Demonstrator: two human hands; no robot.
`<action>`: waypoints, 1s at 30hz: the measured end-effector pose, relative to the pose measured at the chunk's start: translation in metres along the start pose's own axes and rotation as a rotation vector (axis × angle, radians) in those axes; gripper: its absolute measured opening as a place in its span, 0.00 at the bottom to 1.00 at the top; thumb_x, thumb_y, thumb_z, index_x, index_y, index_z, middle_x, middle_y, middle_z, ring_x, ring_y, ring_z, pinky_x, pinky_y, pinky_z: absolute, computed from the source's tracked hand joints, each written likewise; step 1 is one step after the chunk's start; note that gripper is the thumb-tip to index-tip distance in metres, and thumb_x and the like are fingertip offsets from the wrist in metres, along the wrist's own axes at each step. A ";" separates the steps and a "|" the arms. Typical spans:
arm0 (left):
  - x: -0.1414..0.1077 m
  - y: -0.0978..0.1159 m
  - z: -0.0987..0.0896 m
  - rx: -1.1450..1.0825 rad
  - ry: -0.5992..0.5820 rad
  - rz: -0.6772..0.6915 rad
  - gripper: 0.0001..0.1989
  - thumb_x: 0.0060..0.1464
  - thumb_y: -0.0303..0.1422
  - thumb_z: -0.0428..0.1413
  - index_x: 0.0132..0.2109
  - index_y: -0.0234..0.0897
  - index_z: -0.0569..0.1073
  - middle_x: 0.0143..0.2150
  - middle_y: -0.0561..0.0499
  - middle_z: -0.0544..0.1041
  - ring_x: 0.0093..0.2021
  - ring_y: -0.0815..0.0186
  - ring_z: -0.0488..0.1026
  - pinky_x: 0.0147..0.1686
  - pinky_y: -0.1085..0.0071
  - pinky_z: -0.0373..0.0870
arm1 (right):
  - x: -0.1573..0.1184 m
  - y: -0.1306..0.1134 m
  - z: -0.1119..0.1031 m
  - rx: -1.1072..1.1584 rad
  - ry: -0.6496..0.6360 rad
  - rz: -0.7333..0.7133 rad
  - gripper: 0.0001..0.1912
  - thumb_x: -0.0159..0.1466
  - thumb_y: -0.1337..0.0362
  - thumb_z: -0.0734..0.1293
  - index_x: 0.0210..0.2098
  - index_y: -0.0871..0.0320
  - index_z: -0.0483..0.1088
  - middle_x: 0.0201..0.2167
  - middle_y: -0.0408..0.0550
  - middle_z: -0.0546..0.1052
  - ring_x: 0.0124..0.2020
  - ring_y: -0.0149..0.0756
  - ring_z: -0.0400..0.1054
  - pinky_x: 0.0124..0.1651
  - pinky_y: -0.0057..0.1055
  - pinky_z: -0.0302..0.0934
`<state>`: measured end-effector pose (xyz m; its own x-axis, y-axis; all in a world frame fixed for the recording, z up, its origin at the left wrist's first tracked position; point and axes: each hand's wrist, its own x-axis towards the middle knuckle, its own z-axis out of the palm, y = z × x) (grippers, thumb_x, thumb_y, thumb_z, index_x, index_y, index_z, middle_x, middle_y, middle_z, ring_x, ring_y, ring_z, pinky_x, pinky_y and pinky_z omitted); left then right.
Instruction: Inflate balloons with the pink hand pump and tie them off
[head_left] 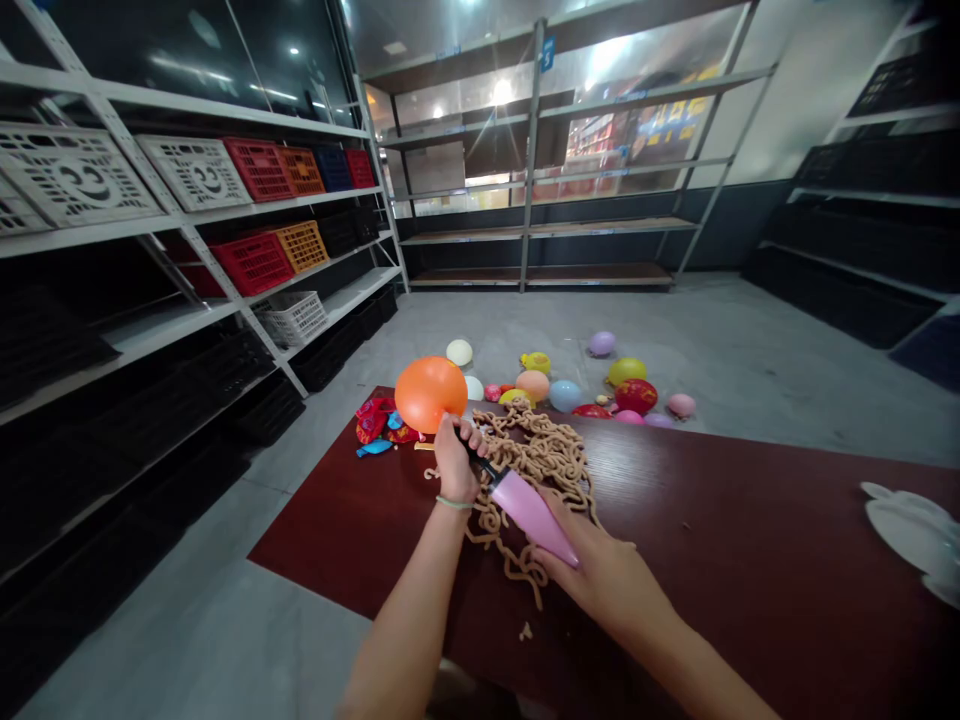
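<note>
Light, fragile orange balloon (430, 394) taken at neck, clamped by left hand (454, 462) fingers onto black nozzle (480, 460) of pink hand pump (531, 515); smooth barrel gripped by right hand (596, 565) fingers.

Room past right hand (600, 570) over dark-red tabletop (750, 540); tan strand tangle (536, 465) obstructs centre.

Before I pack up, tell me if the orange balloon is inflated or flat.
Inflated: the orange balloon is round and taut, its base gripped by the left hand at the black nozzle of the pink hand pump.
</note>
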<state>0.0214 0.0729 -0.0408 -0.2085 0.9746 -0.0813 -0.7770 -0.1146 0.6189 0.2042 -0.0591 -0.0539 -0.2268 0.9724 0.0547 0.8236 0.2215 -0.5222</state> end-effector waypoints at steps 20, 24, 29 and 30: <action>-0.010 -0.010 0.006 -0.034 -0.072 -0.032 0.15 0.60 0.42 0.55 0.32 0.39 0.60 0.22 0.59 0.55 0.17 0.75 0.54 0.14 0.77 0.52 | 0.019 -0.007 0.001 0.094 -0.046 0.038 0.36 0.65 0.54 0.64 0.70 0.49 0.52 0.60 0.51 0.72 0.56 0.53 0.71 0.54 0.46 0.67; -0.004 -0.001 0.004 0.004 -0.036 0.002 0.14 0.61 0.41 0.54 0.33 0.39 0.61 0.22 0.60 0.54 0.16 0.75 0.54 0.13 0.77 0.52 | -0.007 0.009 0.008 0.030 0.051 -0.022 0.34 0.65 0.56 0.64 0.69 0.47 0.53 0.61 0.50 0.71 0.57 0.50 0.70 0.51 0.42 0.69; 0.003 0.004 0.004 -0.002 0.027 0.015 0.13 0.63 0.40 0.52 0.33 0.40 0.60 0.22 0.60 0.54 0.16 0.74 0.53 0.14 0.77 0.52 | -0.047 0.051 -0.003 -0.026 0.068 -0.064 0.34 0.66 0.56 0.64 0.69 0.45 0.53 0.62 0.46 0.70 0.58 0.47 0.69 0.55 0.40 0.68; 0.004 0.004 0.004 -0.008 0.030 0.020 0.12 0.63 0.39 0.51 0.33 0.40 0.60 0.22 0.60 0.54 0.16 0.74 0.53 0.14 0.77 0.52 | -0.051 0.056 -0.007 -0.031 0.056 -0.064 0.33 0.66 0.55 0.64 0.69 0.46 0.54 0.62 0.47 0.70 0.58 0.47 0.69 0.56 0.41 0.67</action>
<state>0.0197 0.0770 -0.0357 -0.2419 0.9659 -0.0921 -0.7770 -0.1360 0.6146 0.2654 -0.0958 -0.0801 -0.2513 0.9585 0.1349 0.8240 0.2849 -0.4898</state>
